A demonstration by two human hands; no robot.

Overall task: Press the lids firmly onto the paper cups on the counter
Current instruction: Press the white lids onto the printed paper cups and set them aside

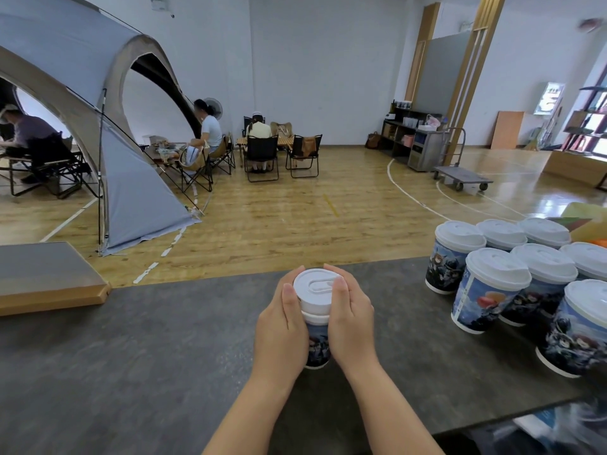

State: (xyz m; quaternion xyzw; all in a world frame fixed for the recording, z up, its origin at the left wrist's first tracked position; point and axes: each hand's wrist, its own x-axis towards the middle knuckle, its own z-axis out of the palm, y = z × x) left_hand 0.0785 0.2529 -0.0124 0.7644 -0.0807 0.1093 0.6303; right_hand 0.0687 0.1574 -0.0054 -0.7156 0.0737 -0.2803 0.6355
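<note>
White plastic lid (313, 287) sits on a printed paper cup (318, 343) mid-counter (131, 356); left hand (281, 326) and right hand (351, 316) wrap it from both sides, thumbs pressing the lid's rim.

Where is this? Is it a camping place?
Probably an indoor hall set up like a campsite café: a tent and folding chairs stand on a wooden floor, with lidded cups on the counter.
</note>
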